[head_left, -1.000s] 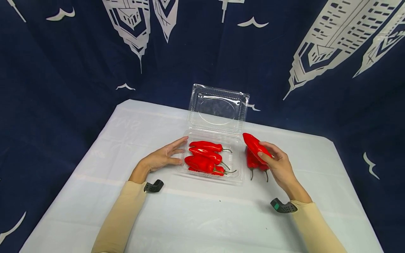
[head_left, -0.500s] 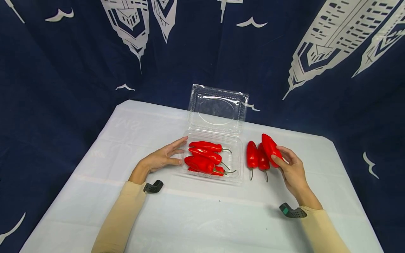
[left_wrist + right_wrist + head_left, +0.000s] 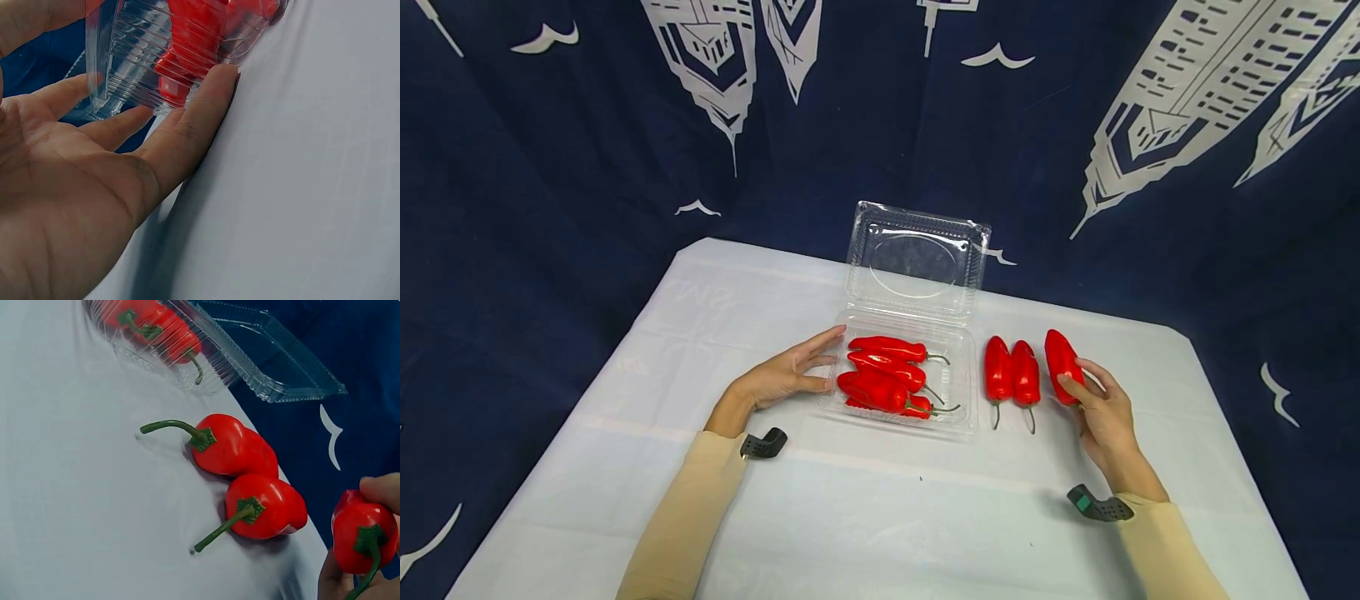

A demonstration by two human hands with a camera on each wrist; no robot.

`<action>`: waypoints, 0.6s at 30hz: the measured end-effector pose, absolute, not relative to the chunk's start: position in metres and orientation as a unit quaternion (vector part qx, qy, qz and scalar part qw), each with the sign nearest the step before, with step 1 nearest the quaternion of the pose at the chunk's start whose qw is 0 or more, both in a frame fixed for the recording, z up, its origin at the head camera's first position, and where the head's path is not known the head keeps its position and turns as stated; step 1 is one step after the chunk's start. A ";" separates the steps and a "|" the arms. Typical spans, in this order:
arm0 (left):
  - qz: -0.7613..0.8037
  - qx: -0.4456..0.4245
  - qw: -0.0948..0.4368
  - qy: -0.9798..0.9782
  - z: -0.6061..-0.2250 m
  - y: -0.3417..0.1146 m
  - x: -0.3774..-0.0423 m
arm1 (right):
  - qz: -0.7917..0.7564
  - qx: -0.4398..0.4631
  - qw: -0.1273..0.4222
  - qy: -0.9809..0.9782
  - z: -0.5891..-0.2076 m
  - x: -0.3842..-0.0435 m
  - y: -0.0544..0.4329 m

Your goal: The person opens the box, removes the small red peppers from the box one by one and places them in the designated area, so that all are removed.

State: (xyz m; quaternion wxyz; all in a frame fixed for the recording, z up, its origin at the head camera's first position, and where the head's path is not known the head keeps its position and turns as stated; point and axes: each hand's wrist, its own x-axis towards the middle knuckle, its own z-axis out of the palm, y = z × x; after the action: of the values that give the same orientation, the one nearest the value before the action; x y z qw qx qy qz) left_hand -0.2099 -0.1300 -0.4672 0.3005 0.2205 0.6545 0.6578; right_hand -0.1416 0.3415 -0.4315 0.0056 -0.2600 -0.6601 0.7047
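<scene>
My right hand [image 3: 1107, 415] grips a red chili pepper [image 3: 1062, 367] by its side, its green stem [image 3: 373, 550] showing in the right wrist view. Two more red peppers [image 3: 997, 371] lie side by side on the table, left of that hand. Against the left side of a clear plastic clamshell box [image 3: 958, 421] rests my left hand [image 3: 784, 375], its fingers extended and touching the wall. Inside the box lie several red peppers [image 3: 880, 390], some stacked over others. The box's lid [image 3: 917, 258] stands raised at the back.
A white cloth covers the table [image 3: 865, 517]. Behind it hangs a dark blue curtain [image 3: 895, 142] with white building and bird prints. Each wrist wears a black band device [image 3: 764, 442].
My right hand has carried the pepper rightward, away from the box, past the two lying peppers, which now show fully. The left hand has stayed at the box.
</scene>
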 end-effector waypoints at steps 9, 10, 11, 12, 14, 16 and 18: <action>0.653 0.220 0.299 0.660 -0.468 -0.130 -0.211 | 0.695 -0.293 -0.009 -0.657 -0.440 -0.148 0.342; 0.652 0.220 0.299 0.661 -0.468 -0.130 -0.211 | 0.693 -0.295 -0.012 -0.657 -0.441 -0.149 0.342; 0.652 0.220 0.298 0.661 -0.468 -0.130 -0.211 | 0.693 -0.296 -0.016 -0.657 -0.442 -0.150 0.343; 0.652 0.220 0.298 0.662 -0.468 -0.130 -0.211 | 0.693 -0.297 -0.018 -0.657 -0.443 -0.151 0.343; 0.651 0.219 0.299 0.662 -0.468 -0.130 -0.211 | 0.693 -0.299 -0.021 -0.656 -0.445 -0.153 0.342; 0.651 0.218 0.299 0.663 -0.467 -0.130 -0.210 | 0.692 -0.300 -0.023 -0.656 -0.446 -0.156 0.342; 0.652 0.219 0.298 0.662 -0.466 -0.129 -0.210 | 0.690 -0.301 -0.022 -0.658 -0.448 -0.158 0.341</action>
State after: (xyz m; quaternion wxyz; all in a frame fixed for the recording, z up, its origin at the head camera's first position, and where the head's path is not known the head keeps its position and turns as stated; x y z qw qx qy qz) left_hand -0.2096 -0.1294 -0.4661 0.2979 0.2190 0.6618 0.6521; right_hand -0.1579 0.3414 -0.4478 -0.0215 -0.3011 -0.6581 0.6898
